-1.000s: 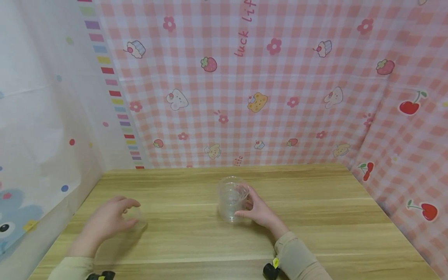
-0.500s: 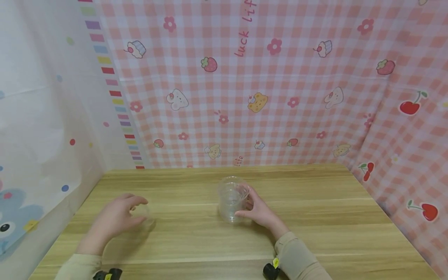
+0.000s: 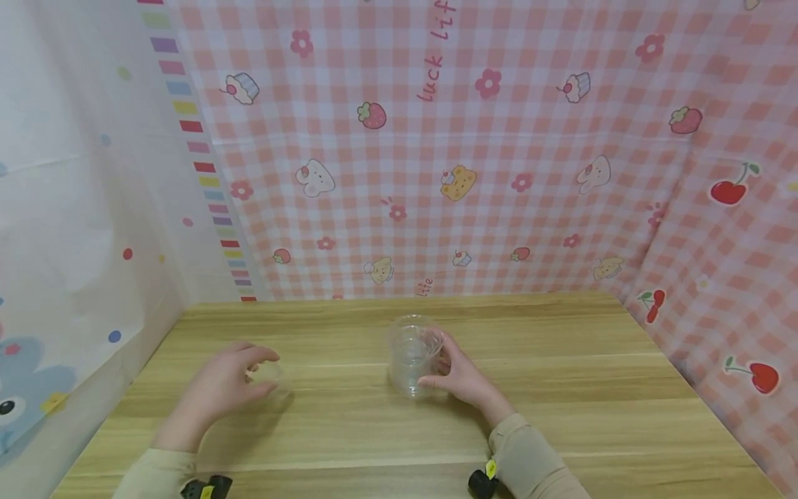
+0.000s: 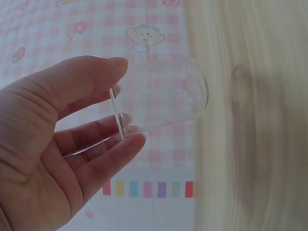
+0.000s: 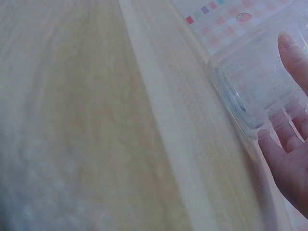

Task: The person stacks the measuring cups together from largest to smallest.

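Note:
My left hand (image 3: 227,381) pinches a small clear cup (image 4: 163,94) near its rim, thumb on one side and fingers on the other. Its base points down, close over the wooden table, and a shadow falls beside it. In the head view this cup is faint and partly hidden by the hand. Near the middle of the table stands a larger clear plastic jar (image 3: 411,360), upright, with its round mouth facing up. My right hand (image 3: 464,374) grips that jar from its right side, thumb in front. The right wrist view has the jar (image 5: 255,77) at its right edge.
The wood-grain table (image 3: 374,436) reaches back to a pink checked cloth (image 3: 399,152) with printed cartoons. A white dotted cloth (image 3: 93,208) hangs at the left, and a cherry-print cloth (image 3: 742,291) at the right.
My left hand has moved rightward across the table with the small cup, coming closer to the jar. My right hand and the jar have stayed in place.

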Demonstrator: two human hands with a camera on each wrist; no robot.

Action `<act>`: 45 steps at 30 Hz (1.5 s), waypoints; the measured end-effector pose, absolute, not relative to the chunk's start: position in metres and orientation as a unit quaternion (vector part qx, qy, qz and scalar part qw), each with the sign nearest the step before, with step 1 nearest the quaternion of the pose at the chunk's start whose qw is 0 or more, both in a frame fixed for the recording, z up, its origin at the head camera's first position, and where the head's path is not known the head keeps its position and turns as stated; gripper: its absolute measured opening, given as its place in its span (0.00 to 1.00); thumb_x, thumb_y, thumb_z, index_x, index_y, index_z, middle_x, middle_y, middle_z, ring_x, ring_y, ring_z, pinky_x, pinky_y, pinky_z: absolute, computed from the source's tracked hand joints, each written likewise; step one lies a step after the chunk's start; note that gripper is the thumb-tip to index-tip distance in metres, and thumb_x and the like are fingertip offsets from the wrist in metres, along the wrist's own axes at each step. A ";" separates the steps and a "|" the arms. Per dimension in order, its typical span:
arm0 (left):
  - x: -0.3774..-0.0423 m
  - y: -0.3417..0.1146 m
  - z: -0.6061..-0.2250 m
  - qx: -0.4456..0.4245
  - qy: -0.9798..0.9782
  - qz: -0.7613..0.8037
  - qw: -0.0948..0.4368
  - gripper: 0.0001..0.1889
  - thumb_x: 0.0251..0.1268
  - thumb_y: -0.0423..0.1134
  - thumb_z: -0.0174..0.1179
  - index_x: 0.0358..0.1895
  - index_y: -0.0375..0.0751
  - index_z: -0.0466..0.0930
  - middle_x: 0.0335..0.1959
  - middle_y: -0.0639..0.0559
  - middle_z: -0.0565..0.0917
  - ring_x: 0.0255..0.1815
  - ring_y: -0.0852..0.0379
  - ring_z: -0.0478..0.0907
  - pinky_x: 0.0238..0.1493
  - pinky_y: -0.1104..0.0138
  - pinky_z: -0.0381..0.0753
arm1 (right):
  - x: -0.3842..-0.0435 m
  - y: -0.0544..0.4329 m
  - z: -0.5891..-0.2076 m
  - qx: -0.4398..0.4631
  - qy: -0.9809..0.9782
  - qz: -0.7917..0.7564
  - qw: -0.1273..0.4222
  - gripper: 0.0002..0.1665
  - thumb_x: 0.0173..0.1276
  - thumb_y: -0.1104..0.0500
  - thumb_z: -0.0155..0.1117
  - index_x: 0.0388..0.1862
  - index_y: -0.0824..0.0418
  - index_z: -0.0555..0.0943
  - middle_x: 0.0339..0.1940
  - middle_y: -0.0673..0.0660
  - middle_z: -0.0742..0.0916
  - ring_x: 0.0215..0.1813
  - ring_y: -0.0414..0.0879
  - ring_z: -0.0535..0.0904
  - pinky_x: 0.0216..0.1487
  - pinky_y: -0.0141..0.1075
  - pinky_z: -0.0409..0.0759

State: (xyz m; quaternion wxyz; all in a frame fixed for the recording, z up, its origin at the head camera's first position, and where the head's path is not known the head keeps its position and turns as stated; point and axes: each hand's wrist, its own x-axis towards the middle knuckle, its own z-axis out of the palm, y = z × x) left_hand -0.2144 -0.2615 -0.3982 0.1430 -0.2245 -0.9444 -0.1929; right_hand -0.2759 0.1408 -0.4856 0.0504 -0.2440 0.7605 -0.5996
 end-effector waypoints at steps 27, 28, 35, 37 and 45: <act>-0.223 -0.217 -0.401 -0.251 -0.935 -0.213 0.129 0.19 0.50 0.37 0.75 0.47 0.41 0.85 0.42 0.48 0.82 0.34 0.54 0.81 0.33 0.64 0.81 | -0.277 0.141 -0.486 -0.241 0.762 -0.598 0.057 0.53 0.58 0.67 0.75 0.77 0.61 0.55 0.74 0.64 0.66 0.74 0.63 0.61 0.71 0.52 0.62; -0.223 -0.215 -0.401 -0.249 -0.936 -0.214 0.129 0.19 0.50 0.37 0.75 0.47 0.41 0.85 0.42 0.48 0.83 0.34 0.53 0.81 0.33 0.64 0.81 | -0.277 0.141 -0.486 -0.241 0.762 -0.598 0.057 0.53 0.58 0.67 0.76 0.77 0.61 0.55 0.74 0.64 0.66 0.74 0.63 0.61 0.71 0.52 0.62; -0.225 -0.203 -0.400 -0.249 -0.933 -0.225 0.129 0.19 0.51 0.37 0.75 0.48 0.40 0.85 0.42 0.46 0.83 0.35 0.50 0.82 0.34 0.62 0.82 | -0.277 0.141 -0.486 -0.240 0.763 -0.597 0.057 0.54 0.57 0.66 0.76 0.77 0.60 0.55 0.74 0.64 0.66 0.74 0.63 0.62 0.71 0.51 0.63; -0.225 -0.200 -0.399 -0.254 -0.931 -0.228 0.130 0.19 0.51 0.37 0.75 0.48 0.40 0.85 0.42 0.46 0.83 0.35 0.50 0.82 0.35 0.63 0.82 | -0.277 0.141 -0.487 -0.238 0.763 -0.598 0.057 0.54 0.57 0.66 0.76 0.77 0.60 0.55 0.74 0.65 0.66 0.74 0.63 0.62 0.71 0.51 0.63; -0.228 -0.187 -0.393 -0.257 -0.930 -0.225 0.139 0.19 0.51 0.39 0.75 0.48 0.41 0.85 0.43 0.49 0.83 0.34 0.55 0.81 0.35 0.63 0.82 | -0.274 0.141 -0.483 -0.240 0.760 -0.601 0.054 0.53 0.57 0.68 0.75 0.76 0.62 0.55 0.75 0.65 0.66 0.74 0.63 0.61 0.71 0.51 0.62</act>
